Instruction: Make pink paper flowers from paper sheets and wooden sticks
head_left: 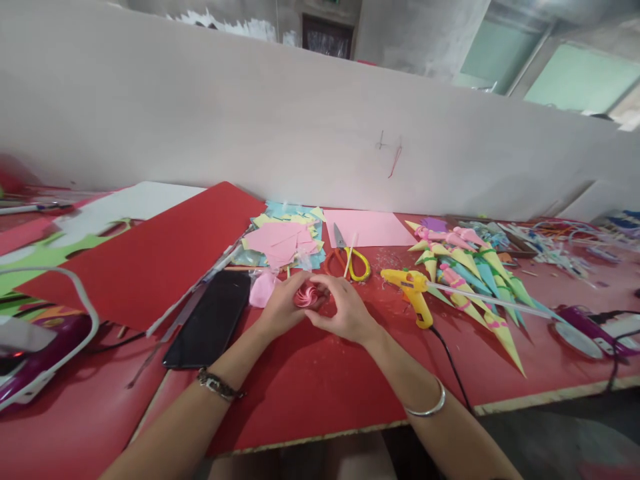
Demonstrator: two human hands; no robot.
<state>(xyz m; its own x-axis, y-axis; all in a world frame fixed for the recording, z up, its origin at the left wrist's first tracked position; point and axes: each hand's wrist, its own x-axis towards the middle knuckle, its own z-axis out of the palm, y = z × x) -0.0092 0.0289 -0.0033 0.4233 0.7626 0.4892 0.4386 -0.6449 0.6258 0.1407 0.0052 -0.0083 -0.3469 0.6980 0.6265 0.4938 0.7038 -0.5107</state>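
And no readable text anywhere here, not a word, not a number! Up to the top edge first, to a sliver of green [331, 1], too cropped to tell as a sign. Down now to the yellow glue gun [414, 287], too soft in focus to read a brand on. Across to the black phone [210, 320], dark all over, with no legible digits. Out right to a purple device [580, 318], blurred, beyond reading. And far left, to a second purple device [70, 333], with a small red glow nearby, not legible as a figure.
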